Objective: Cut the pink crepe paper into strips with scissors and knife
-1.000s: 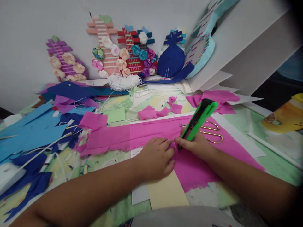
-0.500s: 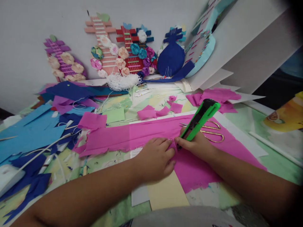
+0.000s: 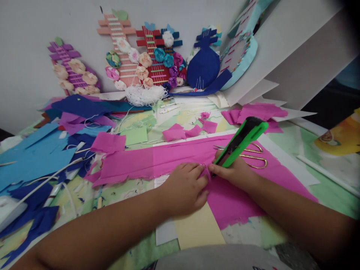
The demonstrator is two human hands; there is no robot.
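Observation:
A large sheet of pink crepe paper [image 3: 180, 152] lies across the table in front of me. My left hand [image 3: 187, 191] rests on its lower edge, fingers curled, pinching a gathered bit of it. Close beside, my right hand [image 3: 233, 172] is wrapped round a green-and-black box cutter [image 3: 242, 140], held slanting with its top end up and to the right. The cutter's lower tip is at the pink paper and mostly hidden by my thumb. Gold-handled scissors [image 3: 255, 161] lie on the paper just behind my right hand, partly covered.
Pink scraps [image 3: 184, 131] and a light green paper square [image 3: 133, 135] lie behind the sheet. Blue paper [image 3: 36, 155] and a white cord [image 3: 50, 179] are at the left. Decorated paper instruments [image 3: 204, 67] lean on the wall. A cream card [image 3: 198, 228] lies nearest me.
The top of the box cutter has tipped slightly to the right. Both hands stay in nearly the same place on the pink paper.

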